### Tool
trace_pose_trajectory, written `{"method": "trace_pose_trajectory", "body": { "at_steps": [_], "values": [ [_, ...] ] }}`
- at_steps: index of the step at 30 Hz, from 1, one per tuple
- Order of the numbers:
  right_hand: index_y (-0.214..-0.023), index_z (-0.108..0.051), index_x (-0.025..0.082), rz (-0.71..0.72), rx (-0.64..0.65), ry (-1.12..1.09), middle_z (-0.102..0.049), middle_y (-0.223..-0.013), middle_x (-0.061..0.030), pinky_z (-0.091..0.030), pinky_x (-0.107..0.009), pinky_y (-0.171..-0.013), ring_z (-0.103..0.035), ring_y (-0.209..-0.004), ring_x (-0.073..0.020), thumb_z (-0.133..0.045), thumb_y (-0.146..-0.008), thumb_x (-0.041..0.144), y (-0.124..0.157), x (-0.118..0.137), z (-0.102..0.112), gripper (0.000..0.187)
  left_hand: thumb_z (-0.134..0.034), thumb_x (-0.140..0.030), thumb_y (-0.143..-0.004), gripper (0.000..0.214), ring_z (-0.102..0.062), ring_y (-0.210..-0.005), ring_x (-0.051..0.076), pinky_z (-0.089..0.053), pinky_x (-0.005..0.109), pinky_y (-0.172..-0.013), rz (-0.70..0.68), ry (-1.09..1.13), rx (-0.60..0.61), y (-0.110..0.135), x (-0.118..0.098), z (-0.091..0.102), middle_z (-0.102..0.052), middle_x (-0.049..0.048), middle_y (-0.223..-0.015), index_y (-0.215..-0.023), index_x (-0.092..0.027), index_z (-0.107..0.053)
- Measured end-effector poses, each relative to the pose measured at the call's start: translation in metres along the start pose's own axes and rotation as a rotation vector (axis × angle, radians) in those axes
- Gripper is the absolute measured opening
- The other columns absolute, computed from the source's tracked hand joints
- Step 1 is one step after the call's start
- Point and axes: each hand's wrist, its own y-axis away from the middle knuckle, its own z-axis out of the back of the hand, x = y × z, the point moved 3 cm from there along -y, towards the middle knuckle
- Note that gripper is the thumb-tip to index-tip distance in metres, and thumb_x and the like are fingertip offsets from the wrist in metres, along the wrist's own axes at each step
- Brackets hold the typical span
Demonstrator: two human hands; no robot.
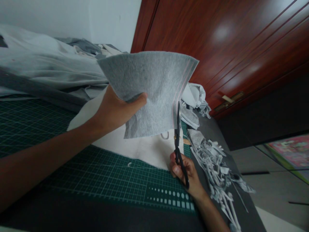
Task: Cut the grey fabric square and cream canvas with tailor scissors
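Note:
My left hand (120, 108) grips a piece of grey fabric (154, 77) by its left side, thumb in front and the other fingers hidden behind. Pinkish lines run down the fabric's right side. In my right hand (184, 169) is a pair of black-handled scissors (177, 135), pointing upward. Their blades lie at the lower right edge of the fabric, along the marked lines. Beneath the raised fabric, a cream cloth (145, 148) is spread on a green cutting mat (103, 174).
Heaped pale cloth (48, 61) fills the back left. Grey scraps and strips (212, 161) lie along the dark table's right side, with folded grey pieces (189, 116) behind them. A reddish wooden door (217, 42) with a handle (228, 100) stands beyond.

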Motion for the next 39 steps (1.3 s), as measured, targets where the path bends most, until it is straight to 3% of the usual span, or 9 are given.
{"method": "trace_pose_trajectory", "body": {
  "at_steps": [5, 14, 22, 27, 39],
  "values": [
    [-0.087, -0.055, 0.021, 0.011, -0.001, 0.068, -0.04, -0.064, 0.0065, -0.023, -0.025, -0.051, -0.032, -0.055, -0.0095, -0.069, -0.089, 0.057, -0.003, 0.003, 0.004, 0.039, -0.071, -0.017, -0.074, 0.043, -0.068, -0.115, 0.026, -0.047, 0.049, -0.111, 0.02, -0.016, -0.009, 0.0, -0.001, 0.001, -0.071, 0.0091, -0.118, -0.116, -0.014, -0.06],
    [-0.089, -0.056, 0.02, -0.006, 0.036, 0.078, -0.041, -0.063, 0.0065, -0.024, -0.025, -0.051, -0.033, -0.054, -0.0099, -0.068, -0.088, 0.059, -0.003, 0.0, 0.012, 0.041, -0.07, -0.02, -0.075, 0.041, -0.068, -0.114, 0.024, -0.047, 0.047, -0.111, -0.017, -0.01, -0.009, -0.001, 0.001, 0.001, -0.07, 0.0055, -0.115, -0.114, -0.016, -0.06],
    [-0.094, -0.057, 0.02, -0.058, 0.081, -0.099, -0.038, -0.059, 0.0088, -0.021, -0.022, -0.042, -0.026, -0.045, -0.0066, -0.069, -0.086, 0.063, 0.0, -0.011, 0.008, 0.045, -0.07, -0.02, -0.073, 0.035, -0.07, -0.103, 0.021, -0.054, 0.041, -0.102, 0.001, 0.028, -0.018, 0.0, -0.002, 0.001, -0.074, 0.0054, -0.108, -0.107, -0.014, -0.064],
    [-0.089, -0.057, 0.02, -0.046, 0.086, -0.092, -0.04, -0.057, 0.0084, -0.02, -0.021, -0.041, -0.027, -0.044, -0.0061, -0.069, -0.088, 0.06, 0.0, -0.012, 0.007, 0.042, -0.071, -0.02, -0.072, 0.037, -0.07, -0.105, 0.022, -0.055, 0.04, -0.1, 0.011, 0.008, -0.032, 0.0, -0.001, 0.001, -0.074, 0.0071, -0.11, -0.108, -0.013, -0.064],
    [-0.088, -0.055, 0.02, -0.013, 0.028, 0.011, -0.039, -0.056, 0.0084, -0.022, -0.023, -0.043, -0.027, -0.045, -0.0073, -0.067, -0.087, 0.065, 0.001, -0.009, 0.008, 0.046, -0.071, -0.018, -0.07, 0.042, -0.069, -0.106, 0.022, -0.053, 0.039, -0.103, -0.001, 0.01, -0.032, 0.0, 0.0, 0.0, -0.073, 0.0056, -0.111, -0.11, -0.016, -0.06]
  ]
}}
